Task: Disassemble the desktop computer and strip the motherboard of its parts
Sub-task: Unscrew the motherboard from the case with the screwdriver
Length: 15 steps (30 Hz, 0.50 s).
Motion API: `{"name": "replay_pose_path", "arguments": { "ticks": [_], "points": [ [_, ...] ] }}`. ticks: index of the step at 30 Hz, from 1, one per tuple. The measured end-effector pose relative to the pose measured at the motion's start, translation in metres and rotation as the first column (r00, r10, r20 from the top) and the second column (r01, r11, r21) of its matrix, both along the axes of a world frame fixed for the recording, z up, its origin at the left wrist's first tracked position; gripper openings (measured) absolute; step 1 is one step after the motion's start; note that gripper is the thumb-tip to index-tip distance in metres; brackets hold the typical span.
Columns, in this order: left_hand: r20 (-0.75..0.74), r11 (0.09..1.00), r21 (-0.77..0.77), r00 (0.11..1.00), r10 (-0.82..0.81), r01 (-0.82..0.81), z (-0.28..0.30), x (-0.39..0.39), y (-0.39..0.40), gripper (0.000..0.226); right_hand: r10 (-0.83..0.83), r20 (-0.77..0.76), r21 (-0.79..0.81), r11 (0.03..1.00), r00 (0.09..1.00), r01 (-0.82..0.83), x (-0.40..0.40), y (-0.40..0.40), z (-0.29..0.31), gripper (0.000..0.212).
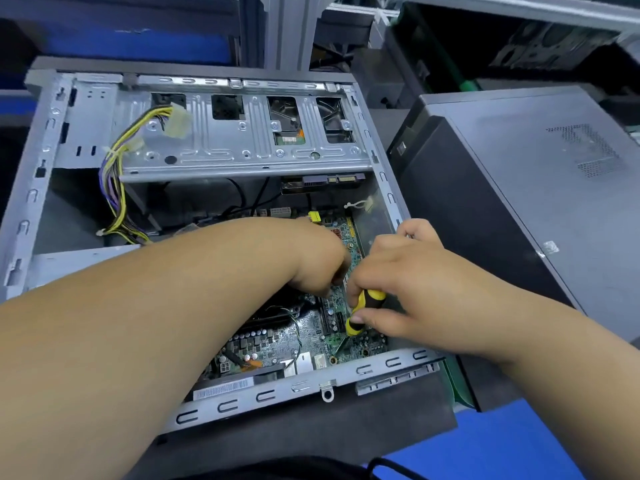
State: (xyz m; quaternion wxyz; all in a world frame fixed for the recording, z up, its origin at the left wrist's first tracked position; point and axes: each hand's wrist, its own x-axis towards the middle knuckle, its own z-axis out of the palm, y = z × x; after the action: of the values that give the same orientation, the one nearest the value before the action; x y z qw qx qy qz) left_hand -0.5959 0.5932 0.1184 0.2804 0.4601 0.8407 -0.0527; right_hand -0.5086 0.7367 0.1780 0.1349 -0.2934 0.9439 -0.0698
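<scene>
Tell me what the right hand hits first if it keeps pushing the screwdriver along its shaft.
Most likely the green motherboard. The right hand grips the yellow and black screwdriver, whose shaft slants down and left toward a spot near the case's front rail. Whether the tip already touches a screw there is too small to tell.

Electronics repair or teardown workshop. Opened computer case (207, 140) on dark bench mat (311, 434), closed grey tower (519, 188) beside it, aluminium-frame shelving (294, 29) behind, holding what looks like more computer chassis (540, 46), though blurred. Blue surface (485, 445) at bench edge.
</scene>
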Motion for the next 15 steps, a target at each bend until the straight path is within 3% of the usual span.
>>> {"name": "replay_pose_path", "arguments": {
  "ticks": [15],
  "points": [
    [0.126,1.0,-0.006,0.992,-0.02,0.021,-0.0002,-0.0018,0.0032,0.027,0.001,0.052,0.024,1.0,0.999,-0.003,0.0041,-0.0066,-0.0002,0.015]
  ]
}}
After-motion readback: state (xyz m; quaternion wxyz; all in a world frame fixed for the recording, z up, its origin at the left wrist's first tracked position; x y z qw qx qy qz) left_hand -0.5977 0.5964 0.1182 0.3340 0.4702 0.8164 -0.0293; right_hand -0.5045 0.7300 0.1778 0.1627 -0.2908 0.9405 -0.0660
